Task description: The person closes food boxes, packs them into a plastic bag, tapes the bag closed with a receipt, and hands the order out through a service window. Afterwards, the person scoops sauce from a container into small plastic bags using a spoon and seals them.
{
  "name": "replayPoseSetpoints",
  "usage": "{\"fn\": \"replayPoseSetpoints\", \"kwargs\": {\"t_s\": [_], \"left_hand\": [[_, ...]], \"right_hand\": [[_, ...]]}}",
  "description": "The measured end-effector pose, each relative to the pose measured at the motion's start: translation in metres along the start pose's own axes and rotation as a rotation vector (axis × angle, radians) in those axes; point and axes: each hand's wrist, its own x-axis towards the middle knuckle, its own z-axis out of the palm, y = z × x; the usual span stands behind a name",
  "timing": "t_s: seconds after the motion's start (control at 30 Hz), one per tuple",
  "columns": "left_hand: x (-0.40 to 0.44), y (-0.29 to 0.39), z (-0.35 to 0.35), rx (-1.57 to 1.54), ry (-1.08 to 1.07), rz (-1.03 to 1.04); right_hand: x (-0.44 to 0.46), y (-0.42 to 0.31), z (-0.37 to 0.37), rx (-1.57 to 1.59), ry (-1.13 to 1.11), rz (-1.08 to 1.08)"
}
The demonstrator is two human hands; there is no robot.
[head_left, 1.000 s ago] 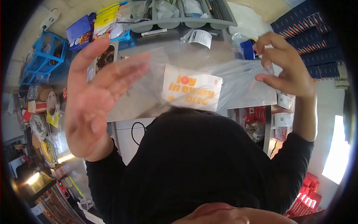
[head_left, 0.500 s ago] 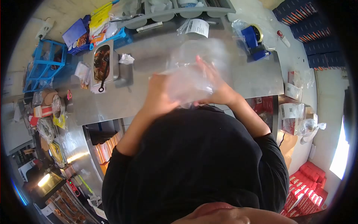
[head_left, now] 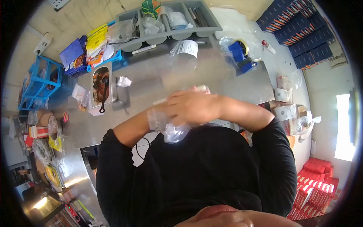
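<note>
Both hands are together at the table's front edge, against the black shirt. My right hand lies across the top, its fingers curled over a bunched clear plastic bag. Loose plastic hangs below these fingers and shines in the light. From the left comes my left hand, mostly covered by the right hand and the plastic, so its fingers cannot be made out. A small pale end of something sticks out beyond the right hand; it is too blurred to name.
On the steel table are a metal food pan with a black utensil, crumpled white paper, a white label roll and a blue tape dispenser. Behind stands a grey divided tray. Blue baskets are at left.
The hands were wide apart with the printed plastic bag stretched between them, then came together and bunched it. The right hand now crosses over the left. The view has shifted.
</note>
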Motion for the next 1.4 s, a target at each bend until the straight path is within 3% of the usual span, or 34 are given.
{"fn": "replayPoseSetpoints", "kwargs": {"t_s": [0.07, 0.13, 0.2, 0.23, 0.3, 0.37, 0.4, 0.43, 0.47, 0.53, 0.57, 0.67, 0.73, 0.8, 0.87, 0.93, 0.97, 1.0, 1.07, 1.1, 1.13, 1.17, 1.2, 1.27, 1.33, 1.4], "left_hand": [[0.011, 0.007, 0.000, -0.566, -0.127, 0.038], [0.021, 0.014, 0.006, -1.142, -0.277, 0.071], [0.025, 0.014, 0.015, -1.152, -0.263, 0.136], [0.018, 0.012, 0.030, -1.232, -0.247, -0.003], [0.019, 0.004, 0.034, -0.983, -0.144, 0.141], [0.023, 0.010, 0.010, -0.862, -0.113, 0.168], [0.026, 0.017, -0.011, -0.863, -0.143, 0.134], [0.023, 0.024, -0.023, -0.769, -0.003, 0.148], [0.016, 0.032, -0.030, -0.754, -0.002, 0.139], [-0.002, 0.041, -0.038, -0.340, 0.241, 0.030], [-0.018, 0.020, -0.015, -0.125, 0.342, 0.117], [-0.049, 0.056, -0.034, -0.065, 0.406, -0.118], [-0.062, 0.079, -0.039, -0.157, 0.486, -0.454], [-0.072, 0.096, -0.038, -0.225, 0.564, -0.541], [-0.077, 0.108, -0.032, -0.304, 0.652, -0.629], [-0.079, 0.118, -0.027, -1.123, 0.935, -0.603], [-0.080, 0.123, -0.030, -1.284, 0.975, -0.536], [-0.082, 0.125, -0.034, -1.275, 0.988, -0.537], [-0.091, 0.124, -0.047, -1.105, 0.771, -0.308], [-0.090, 0.131, -0.057, -1.114, 0.779, -0.330], [-0.090, 0.138, -0.068, -1.124, 0.787, -0.351], [-0.085, 0.146, -0.075, -1.192, 0.887, -0.411], [-0.082, 0.142, -0.077, -1.111, 0.916, -0.393], [-0.067, 0.136, -0.082, -1.038, 1.004, -0.338], [-0.058, 0.129, -0.085, -1.047, 1.074, -0.295], [-0.058, 0.120, -0.087, -0.989, 0.970, -0.251]], "right_hand": [[-0.001, 0.010, -0.012, 0.145, -0.238, 0.196], [-0.015, 0.024, -0.024, 0.176, -0.333, 0.232], [-0.022, 0.029, -0.040, 0.560, -0.433, 0.531], [-0.029, 0.039, -0.047, 0.821, -0.417, 0.599], [-0.053, 0.074, -0.045, 0.869, -0.044, 0.621], [-0.070, 0.111, -0.039, 0.563, 0.179, 1.121], [-0.090, 0.138, -0.023, 0.278, 0.159, 1.248], [-0.110, 0.164, -0.002, -0.012, 0.141, 1.358], [-0.120, 0.181, 0.012, -0.007, 0.148, 1.343], [-0.136, 0.213, 0.033, 0.041, 0.517, 1.543], [-0.143, 0.230, 0.040, -0.019, 0.545, 1.543], [-0.150, 0.255, 0.046, 0.009, 0.329, 1.609], [-0.156, 0.264, 0.050, 0.061, 0.239, 1.515], [-0.157, 0.271, 0.054, 0.102, 0.059, 1.344], [-0.152, 0.272, 0.059, 0.010, 0.081, 1.316], [-0.137, 0.259, 0.040, 0.137, -0.213, 1.595], [-0.124, 0.237, 0.029, 0.237, -0.272, 1.536], [-0.123, 0.238, 0.032, 0.235, -0.277, 1.523], [-0.120, 0.240, 0.040, -0.069, -0.290, 1.088], [-0.098, 0.231, 0.018, 0.013, -0.240, 1.125], [-0.085, 0.228, -0.004, 0.181, -0.160, 1.001], [-0.055, 0.181, -0.033, 0.325, 0.232, 0.882], [-0.032, 0.165, -0.071, 0.528, 0.247, 0.759], [-0.014, 0.123, -0.102, 0.090, 0.300, 0.656], [-0.002, 0.090, -0.084, 0.419, 0.219, 0.485], [0.013, 0.058, -0.062, 0.734, 0.130, 0.317]]}}
